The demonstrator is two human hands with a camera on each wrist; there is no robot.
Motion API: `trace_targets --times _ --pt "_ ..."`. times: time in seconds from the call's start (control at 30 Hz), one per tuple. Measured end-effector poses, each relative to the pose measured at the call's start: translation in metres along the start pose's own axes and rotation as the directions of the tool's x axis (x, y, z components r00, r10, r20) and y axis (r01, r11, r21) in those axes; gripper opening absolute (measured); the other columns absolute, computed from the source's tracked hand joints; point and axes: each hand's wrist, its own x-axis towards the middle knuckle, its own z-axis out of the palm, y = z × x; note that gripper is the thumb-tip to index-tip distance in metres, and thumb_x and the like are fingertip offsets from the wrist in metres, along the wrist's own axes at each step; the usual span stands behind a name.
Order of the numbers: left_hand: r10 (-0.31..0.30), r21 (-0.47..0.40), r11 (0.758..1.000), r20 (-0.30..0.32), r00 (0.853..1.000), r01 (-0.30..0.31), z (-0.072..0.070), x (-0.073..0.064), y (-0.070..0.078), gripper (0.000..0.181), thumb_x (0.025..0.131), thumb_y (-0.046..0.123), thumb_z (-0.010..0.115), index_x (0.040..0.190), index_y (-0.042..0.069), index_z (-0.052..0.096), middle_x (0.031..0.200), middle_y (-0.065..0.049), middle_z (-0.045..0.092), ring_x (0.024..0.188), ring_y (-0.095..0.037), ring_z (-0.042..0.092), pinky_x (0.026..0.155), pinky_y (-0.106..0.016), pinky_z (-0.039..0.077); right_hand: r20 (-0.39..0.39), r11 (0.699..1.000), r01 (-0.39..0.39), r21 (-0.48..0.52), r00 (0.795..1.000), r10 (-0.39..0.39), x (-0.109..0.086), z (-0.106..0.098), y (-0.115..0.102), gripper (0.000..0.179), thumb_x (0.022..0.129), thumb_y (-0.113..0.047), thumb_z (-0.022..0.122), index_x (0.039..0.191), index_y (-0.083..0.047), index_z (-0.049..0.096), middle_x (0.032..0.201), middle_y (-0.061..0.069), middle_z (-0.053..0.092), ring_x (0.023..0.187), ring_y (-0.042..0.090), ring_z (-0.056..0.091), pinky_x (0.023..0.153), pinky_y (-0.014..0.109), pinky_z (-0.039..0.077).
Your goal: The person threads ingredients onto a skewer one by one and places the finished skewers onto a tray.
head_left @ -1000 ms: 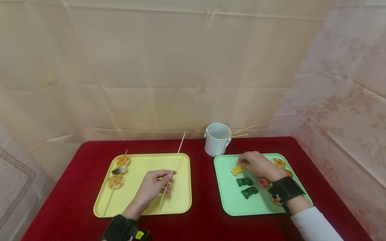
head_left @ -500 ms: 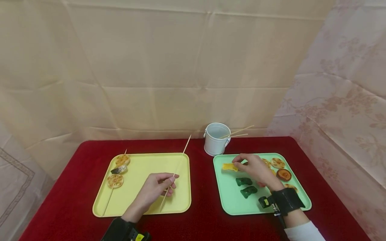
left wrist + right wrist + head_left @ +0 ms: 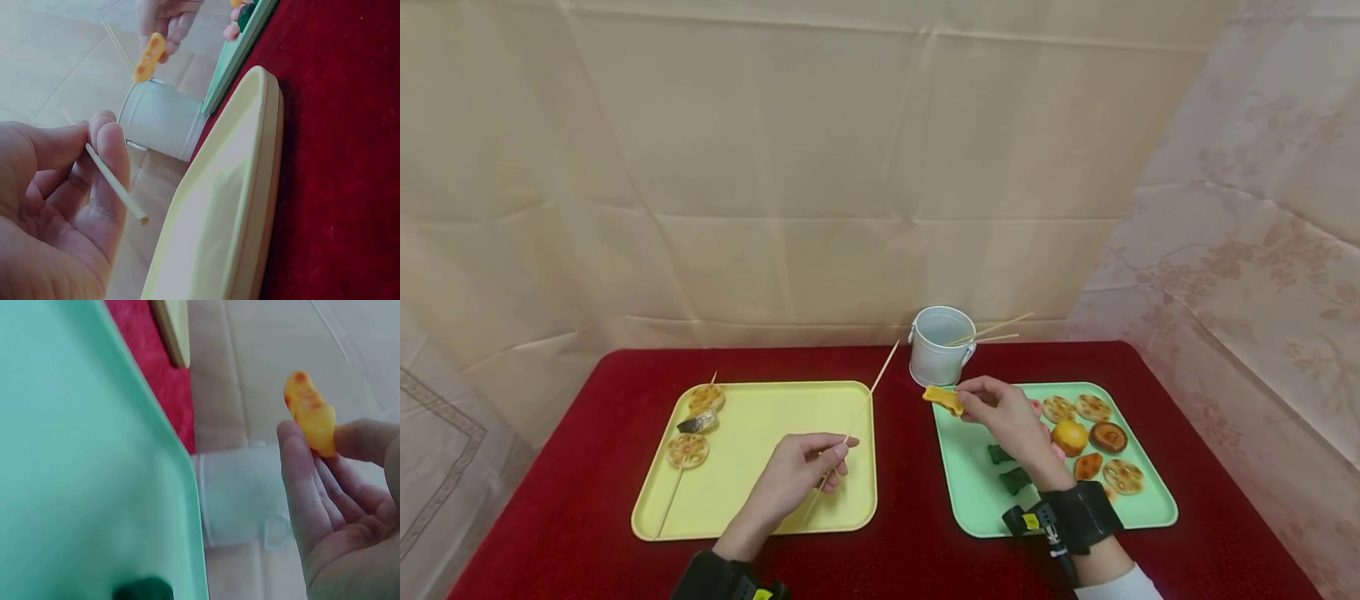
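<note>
My left hand (image 3: 792,477) pinches a thin wooden skewer (image 3: 885,367) between thumb and fingers, above the right part of the yellow tray (image 3: 752,417). The skewer slants up to the right, its pointed tip away from me; the blunt end shows in the left wrist view (image 3: 119,187). Between thumb and fingertips, my right hand (image 3: 1006,421) holds a yellow pepper piece (image 3: 942,398) with brownish grill marks (image 3: 310,412). It is raised over the left back corner of the green tray (image 3: 962,479). Dark green pepper pieces (image 3: 1015,481) lie below that hand, partly covered by it.
On the yellow tray's left lies a skewer with two round golden slices (image 3: 688,451) and a dark-and-silver piece (image 3: 697,422). A white bucket (image 3: 934,360) with skewers leaning out stands behind the trays. Several food pieces, including a mushroom-like brown disc (image 3: 1108,437), fill the green tray's right.
My right hand has lifted the yellow pepper piece off the green tray and carried it left. My left hand has shifted slightly right, and the skewer leans further right.
</note>
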Motion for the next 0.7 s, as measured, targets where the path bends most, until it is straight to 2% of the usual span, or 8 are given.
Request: trace_targets --times 0.17,0.33,0.53,0.7 --pt "0.015 0.038 0.999 -0.011 1.0 -0.014 0.001 -0.001 0.0 0.028 0.103 0.008 0.064 0.121 -0.011 0.07 0.079 -0.015 0.066 0.063 -0.012 0.058 0.059 -0.021 0.051 -0.046 0.995 -0.028 0.091 0.998 0.032 0.002 0.01 -0.006 0.029 0.101 -0.016 0.069 0.118 0.007 0.067 0.105 0.019 0.072 0.089 0.023 0.071 0.08 0.03 0.06" --pt "0.052 0.146 0.988 -0.009 0.999 -0.05 0.002 -0.001 -0.001 0.021 0.101 0.006 0.066 0.114 -0.008 0.075 0.084 -0.017 0.072 0.06 -0.009 0.058 0.057 -0.019 0.051 -0.08 0.991 -0.041 0.127 0.995 0.051 0.004 0.016 -0.009 0.031 0.101 -0.018 0.07 0.119 0.007 0.067 0.105 0.019 0.072 0.086 0.02 0.071 0.079 0.027 0.06" --pt "0.084 0.25 0.963 0.054 0.995 -0.095 0.003 -0.002 -0.003 0.018 0.101 0.009 0.067 0.109 -0.003 0.078 0.075 -0.007 0.069 0.056 -0.009 0.058 0.055 -0.021 0.052 -0.117 0.98 -0.054 0.19 0.99 0.077 0.003 0.018 -0.008 0.031 0.101 -0.019 0.069 0.121 0.005 0.066 0.108 0.02 0.071 0.088 0.02 0.072 0.081 0.027 0.06" --pt "0.074 0.265 0.959 0.101 0.992 -0.099 0.003 -0.003 -0.004 0.017 0.1 0.01 0.068 0.108 -0.001 0.079 0.073 -0.004 0.067 0.056 -0.009 0.058 0.055 -0.023 0.052 -0.131 0.969 -0.043 0.245 0.988 0.077 0.002 0.02 -0.008 0.032 0.102 -0.018 0.069 0.121 0.007 0.065 0.11 0.021 0.07 0.089 0.02 0.072 0.082 0.027 0.059"
